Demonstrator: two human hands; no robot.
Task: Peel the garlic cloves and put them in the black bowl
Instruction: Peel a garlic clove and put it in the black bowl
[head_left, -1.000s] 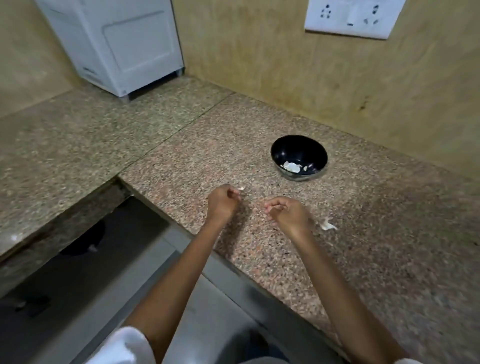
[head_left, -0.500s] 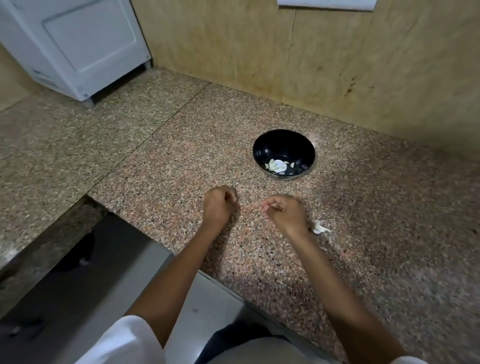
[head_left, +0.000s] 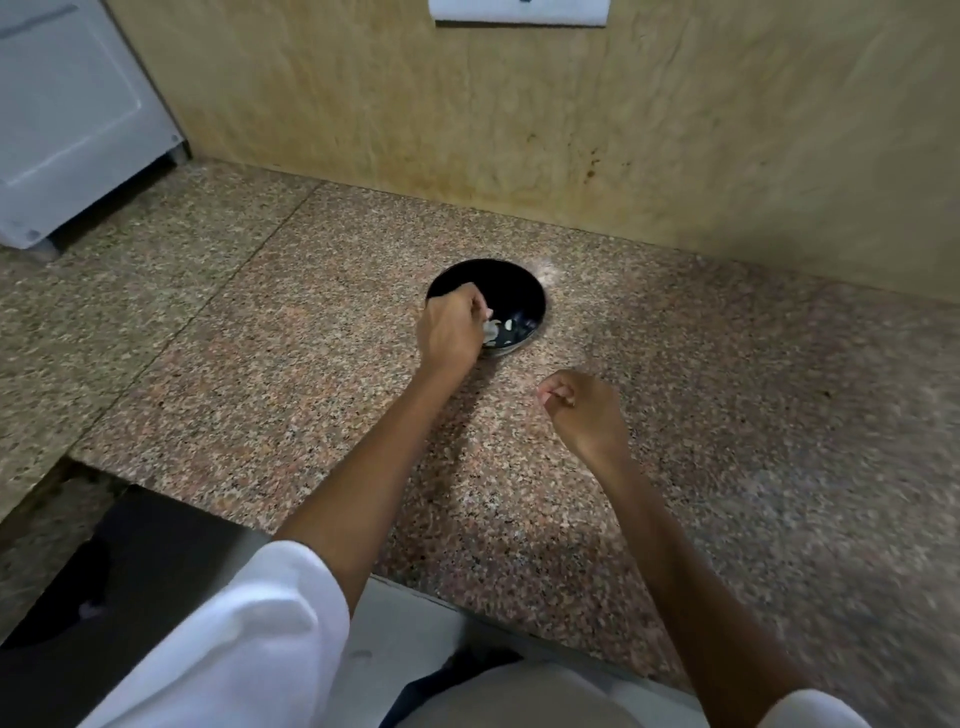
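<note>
The black bowl (head_left: 511, 283) stands on the granite counter near the back wall, with a few pale peeled garlic cloves (head_left: 508, 325) lying in its bottom. My left hand (head_left: 451, 327) reaches over the bowl's left rim with its fingers curled, and a small pale garlic clove (head_left: 489, 327) shows at its fingertips, blurred. My right hand (head_left: 584, 410) hovers over the counter in front and to the right of the bowl. Its fingers are curled, thumb against fingertips, and I see nothing in it.
The speckled granite counter (head_left: 727, 395) runs left into a corner, where a white appliance (head_left: 67, 119) stands. A beige wall rises just behind the bowl, with a white socket plate (head_left: 519, 11) high on it. A dark opening (head_left: 104, 571) lies below the counter's front edge at left.
My left hand has moved from the counter forward to the bowl. The right hand stayed on the counter's right side. The camera tilted down and moved closer; the loose peel beside the right hand is out of sight.
</note>
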